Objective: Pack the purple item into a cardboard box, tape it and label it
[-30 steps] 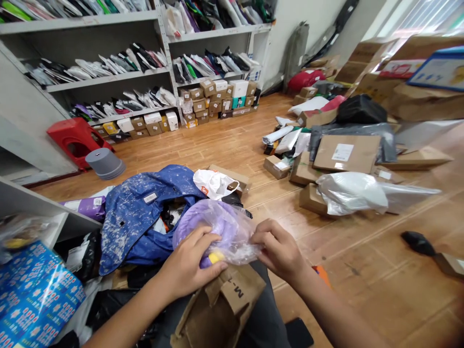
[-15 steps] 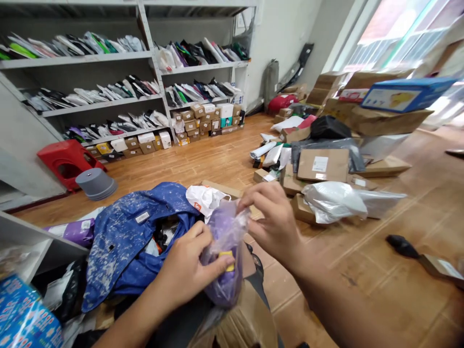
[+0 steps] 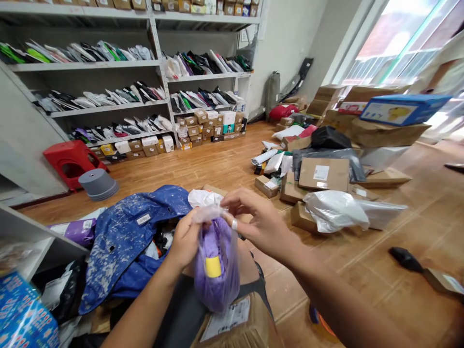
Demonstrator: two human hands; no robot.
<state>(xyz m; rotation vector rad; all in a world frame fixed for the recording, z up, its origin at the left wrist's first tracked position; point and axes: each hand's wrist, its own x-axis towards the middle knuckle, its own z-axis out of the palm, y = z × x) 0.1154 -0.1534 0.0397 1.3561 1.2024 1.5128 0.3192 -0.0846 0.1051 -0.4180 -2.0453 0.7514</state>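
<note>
Both hands are at the top of a clear plastic bag (image 3: 234, 263) that hangs upright in front of me. Inside it lies a folded purple cloth item (image 3: 217, 290) with a yellow band (image 3: 213, 267) around part of it. My left hand (image 3: 186, 237) grips the bag's upper left edge, thumb hidden behind plastic. My right hand (image 3: 253, 212), with a pale ring on one finger, pinches the rim on the other side. Below the bag, a brown cardboard parcel (image 3: 253, 324) with a white label rests at my lap.
A blue patterned sack (image 3: 126, 227) with parcels inside lies to the left, beside a grey stool (image 3: 97, 183) and a red stool (image 3: 70, 162). Parcel shelves (image 3: 108, 65) line the back wall. Piled cartons (image 3: 324, 169) and a white plastic package (image 3: 335, 210) lie on the right.
The bag has turned upright, and its yellow band now faces me. My left hand has moved up from the band to the bag's rim. The lap parcel's label has come into view.
</note>
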